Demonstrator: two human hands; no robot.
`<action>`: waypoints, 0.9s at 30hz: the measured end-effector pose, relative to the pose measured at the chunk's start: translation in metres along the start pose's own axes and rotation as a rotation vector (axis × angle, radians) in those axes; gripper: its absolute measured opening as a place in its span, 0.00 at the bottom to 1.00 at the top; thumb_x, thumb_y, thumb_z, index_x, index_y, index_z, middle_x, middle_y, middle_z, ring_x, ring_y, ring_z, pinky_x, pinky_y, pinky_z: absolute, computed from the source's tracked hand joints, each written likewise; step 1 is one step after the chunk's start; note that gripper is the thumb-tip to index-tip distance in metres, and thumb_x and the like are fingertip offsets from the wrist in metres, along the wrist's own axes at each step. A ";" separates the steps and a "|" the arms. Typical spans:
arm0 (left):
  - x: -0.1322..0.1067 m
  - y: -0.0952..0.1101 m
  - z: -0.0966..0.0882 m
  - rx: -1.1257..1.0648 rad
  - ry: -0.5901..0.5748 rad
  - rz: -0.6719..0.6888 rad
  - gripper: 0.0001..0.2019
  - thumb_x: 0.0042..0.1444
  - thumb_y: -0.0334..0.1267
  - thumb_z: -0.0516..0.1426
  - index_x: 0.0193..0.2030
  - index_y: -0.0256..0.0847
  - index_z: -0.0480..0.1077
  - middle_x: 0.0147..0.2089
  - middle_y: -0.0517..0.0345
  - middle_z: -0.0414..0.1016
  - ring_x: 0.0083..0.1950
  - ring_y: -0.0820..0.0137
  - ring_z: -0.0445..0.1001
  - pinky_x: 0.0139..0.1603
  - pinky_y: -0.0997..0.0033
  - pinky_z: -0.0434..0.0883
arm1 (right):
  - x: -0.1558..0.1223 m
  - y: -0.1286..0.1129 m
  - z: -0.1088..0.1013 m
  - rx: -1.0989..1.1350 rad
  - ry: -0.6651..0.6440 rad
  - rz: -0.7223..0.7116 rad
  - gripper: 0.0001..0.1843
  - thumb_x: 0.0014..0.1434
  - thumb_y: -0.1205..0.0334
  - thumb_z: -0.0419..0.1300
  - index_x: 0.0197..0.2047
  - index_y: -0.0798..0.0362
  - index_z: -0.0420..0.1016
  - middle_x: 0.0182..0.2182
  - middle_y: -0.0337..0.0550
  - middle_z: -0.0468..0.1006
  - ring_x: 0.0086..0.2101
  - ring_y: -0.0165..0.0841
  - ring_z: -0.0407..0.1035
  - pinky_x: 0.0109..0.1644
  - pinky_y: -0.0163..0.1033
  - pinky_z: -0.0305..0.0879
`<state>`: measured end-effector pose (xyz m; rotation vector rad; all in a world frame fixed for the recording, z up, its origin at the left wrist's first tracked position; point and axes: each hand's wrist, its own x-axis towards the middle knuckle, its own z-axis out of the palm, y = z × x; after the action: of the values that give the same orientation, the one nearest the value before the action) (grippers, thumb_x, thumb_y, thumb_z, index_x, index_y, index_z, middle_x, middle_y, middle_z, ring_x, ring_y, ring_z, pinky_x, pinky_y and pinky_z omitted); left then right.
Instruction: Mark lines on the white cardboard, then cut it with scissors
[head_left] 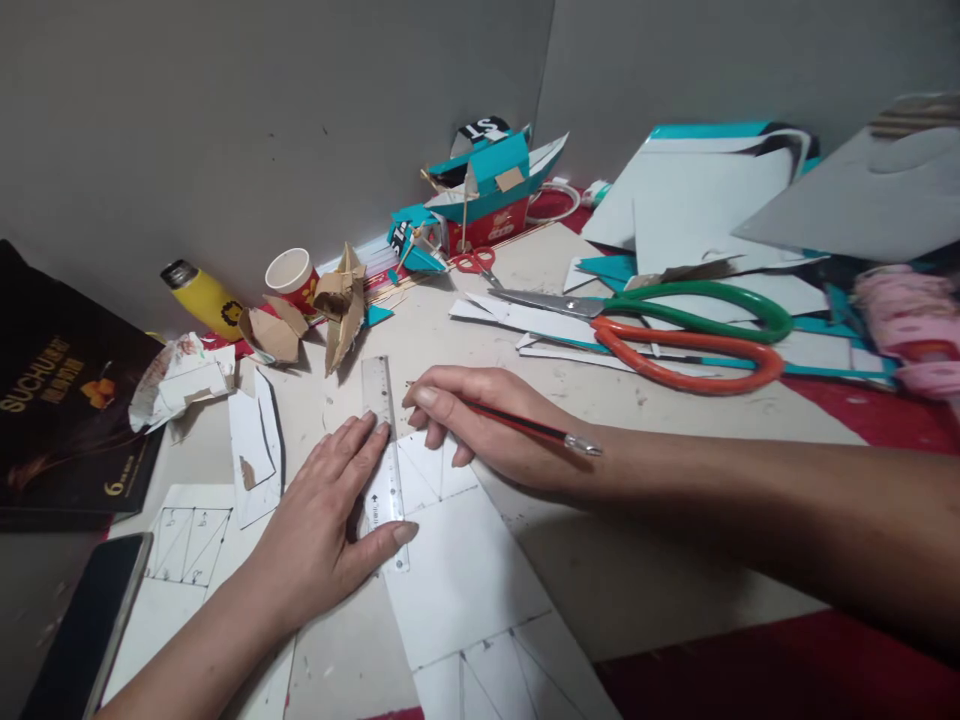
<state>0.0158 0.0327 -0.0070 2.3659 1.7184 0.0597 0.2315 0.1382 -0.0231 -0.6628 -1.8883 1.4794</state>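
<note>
My left hand (330, 520) lies flat with fingers stretched over a clear plastic ruler (384, 460), pressing it along the left edge of a white card (457, 570). Pencilled lines and triangles mark the top and bottom of this card. A red-and-black pencil (517, 418) with a metal cap end is gripped in my right hand (480, 415), its tip beside the upper part of the ruler. To the left lies another white sheet (217, 630) bearing a drawn rectangle divided by slanted lines.
Large scissors (675, 320) with green and orange handles rest on paper scraps at right. Model boats (499, 180), a paper cup (291, 280), a yellow bottle (202, 300) and folded cardboard (341, 310) stand behind. A phone (90, 625) and black box (67, 390) are left.
</note>
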 end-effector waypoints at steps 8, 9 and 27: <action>0.001 -0.002 0.002 0.008 0.034 0.020 0.39 0.63 0.55 0.53 0.74 0.47 0.42 0.76 0.48 0.44 0.75 0.52 0.45 0.70 0.44 0.52 | 0.000 -0.002 -0.001 -0.019 0.022 0.006 0.18 0.70 0.51 0.49 0.42 0.54 0.73 0.36 0.44 0.77 0.31 0.30 0.70 0.28 0.32 0.65; 0.002 -0.002 0.002 0.012 0.031 0.023 0.39 0.63 0.55 0.53 0.74 0.47 0.42 0.76 0.48 0.44 0.75 0.52 0.45 0.70 0.44 0.52 | 0.001 -0.002 -0.001 -0.020 0.023 0.007 0.17 0.70 0.51 0.49 0.42 0.54 0.73 0.36 0.44 0.77 0.31 0.30 0.70 0.28 0.32 0.65; 0.003 -0.009 -0.003 -0.011 -0.012 0.079 0.29 0.70 0.44 0.44 0.75 0.50 0.40 0.77 0.56 0.42 0.75 0.55 0.44 0.72 0.45 0.48 | 0.001 -0.001 -0.002 -0.093 0.016 0.013 0.17 0.70 0.53 0.48 0.45 0.55 0.73 0.36 0.43 0.79 0.31 0.29 0.72 0.30 0.33 0.66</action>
<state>0.0079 0.0392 -0.0060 2.4211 1.6145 0.0670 0.2324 0.1402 -0.0220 -0.7293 -1.9531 1.3975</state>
